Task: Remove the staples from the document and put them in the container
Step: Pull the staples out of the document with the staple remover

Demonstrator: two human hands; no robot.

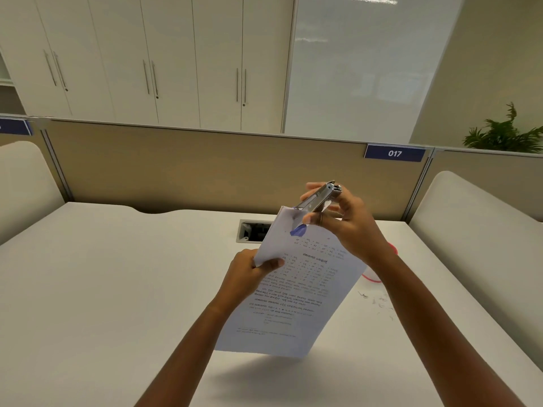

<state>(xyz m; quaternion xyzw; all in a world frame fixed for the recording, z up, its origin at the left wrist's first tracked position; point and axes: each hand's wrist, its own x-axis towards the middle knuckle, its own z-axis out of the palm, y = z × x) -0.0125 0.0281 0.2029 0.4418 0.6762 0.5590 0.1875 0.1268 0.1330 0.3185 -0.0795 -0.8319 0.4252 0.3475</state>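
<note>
Now | right hand (346,223) grips silver metal stapler (316,200), long axis slanting down-left from grip into top corner of white printed document (296,304) | left hand (245,273) pinches edge below.

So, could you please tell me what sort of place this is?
Most likely an open-plan office: a white desk walled by a cubicle partition carrying a 017 plate, with storage cabinets behind.

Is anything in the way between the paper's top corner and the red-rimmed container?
Only the person's own right forearm and the edge of the document, which cover most of the red-rimmed container in this view. The metal tool in the right hand is at the document's top corner, above the table; no other thing lies between.
</note>
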